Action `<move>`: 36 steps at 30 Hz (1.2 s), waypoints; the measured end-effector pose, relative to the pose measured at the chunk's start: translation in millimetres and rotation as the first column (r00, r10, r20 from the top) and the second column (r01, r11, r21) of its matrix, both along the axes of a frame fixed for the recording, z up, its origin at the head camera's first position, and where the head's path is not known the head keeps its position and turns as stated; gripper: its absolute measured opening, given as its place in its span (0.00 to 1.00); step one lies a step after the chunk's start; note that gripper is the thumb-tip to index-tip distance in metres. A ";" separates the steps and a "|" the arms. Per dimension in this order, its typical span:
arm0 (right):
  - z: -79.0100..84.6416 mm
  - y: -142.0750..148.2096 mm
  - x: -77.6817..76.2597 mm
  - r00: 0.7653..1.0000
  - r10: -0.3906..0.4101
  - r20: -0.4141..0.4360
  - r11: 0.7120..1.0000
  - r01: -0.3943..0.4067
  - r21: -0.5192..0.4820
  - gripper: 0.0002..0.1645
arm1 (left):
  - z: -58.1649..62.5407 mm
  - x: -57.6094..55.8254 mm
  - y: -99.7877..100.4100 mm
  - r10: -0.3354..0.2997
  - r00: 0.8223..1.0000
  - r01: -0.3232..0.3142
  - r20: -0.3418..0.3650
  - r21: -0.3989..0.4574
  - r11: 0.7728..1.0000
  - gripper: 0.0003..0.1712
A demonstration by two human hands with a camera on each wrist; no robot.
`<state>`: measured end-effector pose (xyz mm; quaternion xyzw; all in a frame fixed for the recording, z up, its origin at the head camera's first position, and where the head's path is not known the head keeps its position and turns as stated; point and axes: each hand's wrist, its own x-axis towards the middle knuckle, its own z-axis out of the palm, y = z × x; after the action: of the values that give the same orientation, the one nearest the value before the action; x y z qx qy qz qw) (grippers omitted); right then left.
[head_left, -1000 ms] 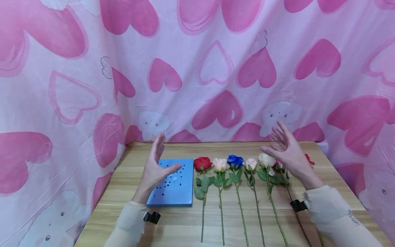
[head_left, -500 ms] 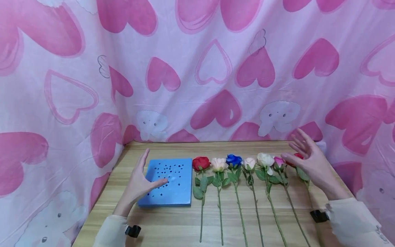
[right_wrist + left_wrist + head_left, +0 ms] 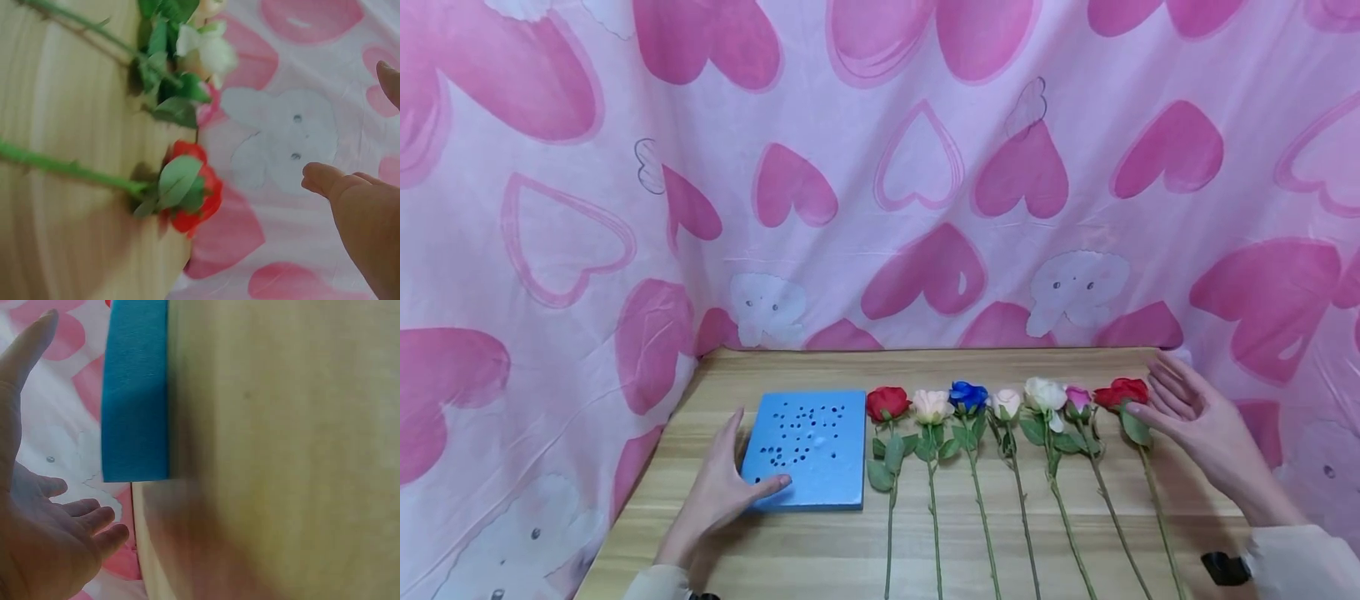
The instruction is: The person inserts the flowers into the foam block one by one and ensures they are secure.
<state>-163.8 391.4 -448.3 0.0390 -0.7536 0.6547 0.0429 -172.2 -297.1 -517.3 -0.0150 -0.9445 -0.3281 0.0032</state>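
My left hand (image 3: 718,483) is at the left edge of a blue foam block (image 3: 820,487) dotted with small holes, its thumb over the near left corner. In the left wrist view the fingers stand spread, apart from the end of the blue block (image 3: 134,425). My right hand (image 3: 1202,425) hovers by the red rose (image 3: 1123,392) at the right end of a row, fingers loosely extended and holding nothing. The right wrist view shows that red rose (image 3: 197,200) lying on the wood, with the hand's fingers to its right.
Several more artificial roses lie side by side, stems toward me: a red one (image 3: 887,403), a pale pink one (image 3: 932,405), a blue one (image 3: 968,395), a white one (image 3: 1045,393) and others. Behind the wooden table (image 3: 805,554) hangs a pink heart-patterned cloth (image 3: 917,267).
Both hands have moved apart and lower, the left to the block's left edge, the right outward to the last red rose. The block and roses stay in place.
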 end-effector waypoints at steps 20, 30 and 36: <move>-63.8 45.5 25.7 0.996 0.089 0.015 0.994 -0.088 -0.062 0.33 | -21.3 8.2 3.7 -0.052 0.989 0.053 0.141 -0.006 0.999 0.88; -67.2 39.8 30.7 0.983 -0.178 0.038 0.840 0.131 0.526 0.20 | -25.3 8.3 2.3 -0.084 0.982 0.092 0.167 -0.039 0.995 0.87; -66.8 34.5 25.3 0.980 -0.186 0.076 0.770 0.097 0.631 0.29 | -23.5 4.8 0.4 -0.083 0.982 0.095 0.171 -0.060 0.994 0.89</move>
<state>-138.4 425.9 -515.1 -0.0500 -0.9295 0.3646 0.0262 -167.5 -296.7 -540.8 -0.0295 -0.9503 -0.2959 -0.0919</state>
